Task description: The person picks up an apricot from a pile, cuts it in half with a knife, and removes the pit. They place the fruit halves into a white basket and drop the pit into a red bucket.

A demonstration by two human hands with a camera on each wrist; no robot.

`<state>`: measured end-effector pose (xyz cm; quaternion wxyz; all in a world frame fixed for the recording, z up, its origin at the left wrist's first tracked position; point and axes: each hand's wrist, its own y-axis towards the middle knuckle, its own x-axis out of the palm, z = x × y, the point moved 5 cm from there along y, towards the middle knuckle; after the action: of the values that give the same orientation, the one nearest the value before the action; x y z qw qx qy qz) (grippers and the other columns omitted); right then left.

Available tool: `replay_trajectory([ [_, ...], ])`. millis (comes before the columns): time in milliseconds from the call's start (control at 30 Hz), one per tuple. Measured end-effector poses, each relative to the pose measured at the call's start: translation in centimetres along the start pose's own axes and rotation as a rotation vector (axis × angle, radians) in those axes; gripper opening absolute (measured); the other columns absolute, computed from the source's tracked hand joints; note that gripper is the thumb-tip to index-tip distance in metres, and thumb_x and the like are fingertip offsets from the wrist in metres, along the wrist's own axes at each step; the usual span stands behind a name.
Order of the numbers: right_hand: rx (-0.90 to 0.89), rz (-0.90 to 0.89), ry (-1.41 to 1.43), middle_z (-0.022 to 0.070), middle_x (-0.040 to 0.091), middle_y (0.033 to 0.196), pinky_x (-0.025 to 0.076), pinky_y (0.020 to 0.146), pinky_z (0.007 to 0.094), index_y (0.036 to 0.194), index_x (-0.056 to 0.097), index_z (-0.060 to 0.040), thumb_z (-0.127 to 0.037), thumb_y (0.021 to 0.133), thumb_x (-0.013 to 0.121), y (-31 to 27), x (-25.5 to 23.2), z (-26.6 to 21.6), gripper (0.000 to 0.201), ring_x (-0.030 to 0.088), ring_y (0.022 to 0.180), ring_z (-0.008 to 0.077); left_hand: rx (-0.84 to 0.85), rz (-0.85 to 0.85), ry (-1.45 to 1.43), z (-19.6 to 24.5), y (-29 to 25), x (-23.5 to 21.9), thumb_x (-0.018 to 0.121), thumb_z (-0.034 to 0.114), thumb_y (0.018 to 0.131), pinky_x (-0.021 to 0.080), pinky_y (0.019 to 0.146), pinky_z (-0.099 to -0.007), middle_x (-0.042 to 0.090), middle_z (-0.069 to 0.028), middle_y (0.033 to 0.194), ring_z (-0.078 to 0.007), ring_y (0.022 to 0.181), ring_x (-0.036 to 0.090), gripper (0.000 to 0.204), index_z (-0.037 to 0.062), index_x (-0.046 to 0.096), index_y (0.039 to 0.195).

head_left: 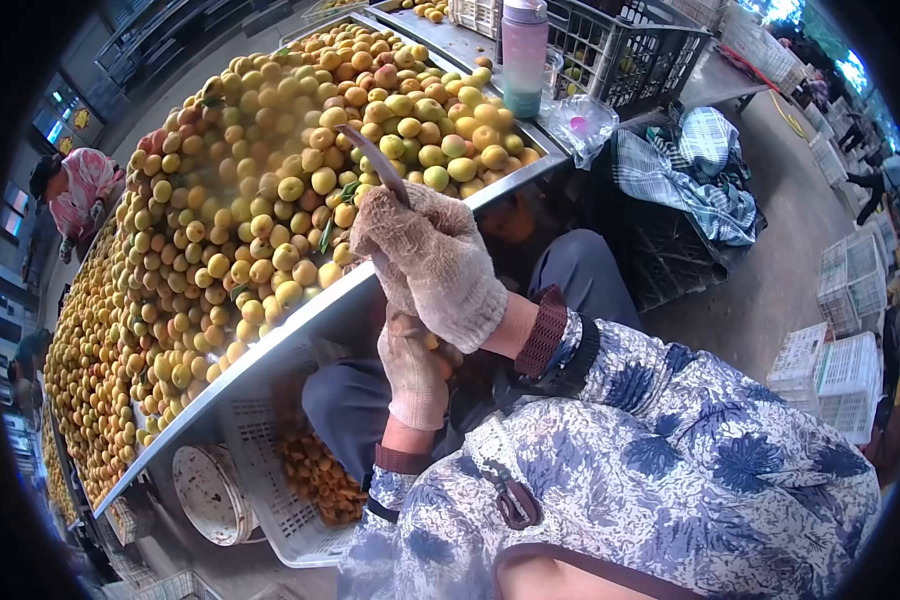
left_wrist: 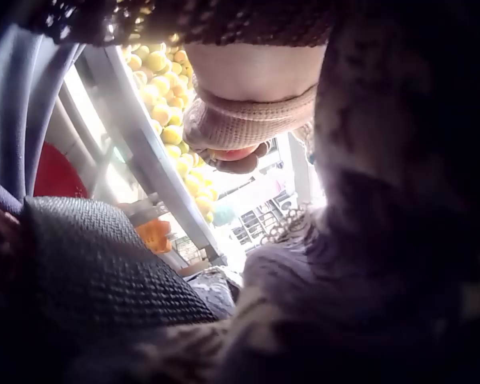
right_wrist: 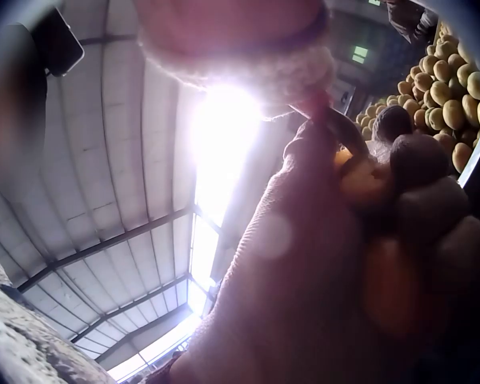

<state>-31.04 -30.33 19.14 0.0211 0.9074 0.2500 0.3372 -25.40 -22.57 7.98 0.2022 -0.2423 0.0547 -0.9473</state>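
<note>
In the head view my gloved right hand (head_left: 430,255) grips a knife, its curved blade (head_left: 375,162) standing up over the edge of the fruit table. Just below it, partly covered by it, is my gloved left hand (head_left: 412,372). Curled fingers of that left hand hold orange apricots (right_wrist: 364,186), seen close up in the right wrist view. One reddish fruit (left_wrist: 236,153) shows at the left fingers in the left wrist view. A big heap of yellow-green apricots (head_left: 260,200) lies on the metal-edged table (head_left: 300,310) before both hands.
Under the table a white crate (head_left: 255,440) holds orange fruit pieces (head_left: 320,475), beside a stained white bucket (head_left: 210,495). A bottle (head_left: 523,60) and a black crate (head_left: 620,60) stand at the back. Checkered cloth (head_left: 690,180) lies to the right. Another person (head_left: 85,190) is at far left.
</note>
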Motion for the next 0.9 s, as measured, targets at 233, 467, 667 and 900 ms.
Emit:
replay_trajectory([
  [233, 0.065, -0.115, 0.091, -0.0004, 0.062, 0.081, 0.048, 0.065, 0.0188, 0.093, 0.065, -0.0046, -0.023, 0.097, 0.063, 0.1, 0.4, 0.5, 0.019, 0.059, 0.076, 0.0053, -0.194, 0.060, -0.165, 0.0, -0.3, -0.1, 0.049, 0.054, 0.097, 0.040, 0.043, -0.0312, 0.047, -0.0047, 0.068, -0.0159, 0.049, 0.045, 0.047, 0.0077, 0.048, 0.094],
  [467, -0.250, -0.149, -0.279, -0.0004, 0.062, 0.078, 0.047, 0.063, 0.0191, 0.089, 0.064, -0.0043, -0.023, 0.099, 0.060, 0.3, 0.5, 0.2, 0.022, 0.057, 0.069, 0.0057, -0.348, -0.127, -0.258, -0.3, -0.8, -0.7, 0.044, 0.050, 0.098, 0.034, 0.042, -0.0302, 0.048, -0.0061, 0.062, -0.0161, 0.044, 0.040, 0.043, 0.0080, 0.050, 0.092],
  [667, 0.146, -0.201, 0.000, -0.0022, 0.059, 0.069, 0.041, 0.047, 0.0186, 0.084, 0.063, -0.0062, -0.027, 0.098, 0.060, 0.0, 0.8, 0.8, 0.025, 0.054, 0.055, 0.0043, -0.484, -0.333, -0.378, -0.6, -1.4, -0.6, 0.040, 0.047, 0.099, 0.032, 0.040, -0.0300, 0.048, -0.0072, 0.059, -0.0172, 0.042, 0.041, 0.046, 0.0056, 0.053, 0.086],
  [900, 0.220, -0.309, 0.054, -0.0005, 0.050, 0.058, 0.032, 0.039, 0.0228, 0.080, 0.062, -0.0066, -0.033, 0.100, 0.054, 0.1, 0.4, 1.5, 0.034, 0.044, 0.041, 0.0090, -0.638, -0.476, -0.423, -1.0, -2.1, 0.1, 0.034, 0.048, 0.099, 0.028, 0.037, -0.0276, 0.045, -0.0045, 0.057, -0.0145, 0.042, 0.036, 0.050, 0.0103, 0.055, 0.075],
])
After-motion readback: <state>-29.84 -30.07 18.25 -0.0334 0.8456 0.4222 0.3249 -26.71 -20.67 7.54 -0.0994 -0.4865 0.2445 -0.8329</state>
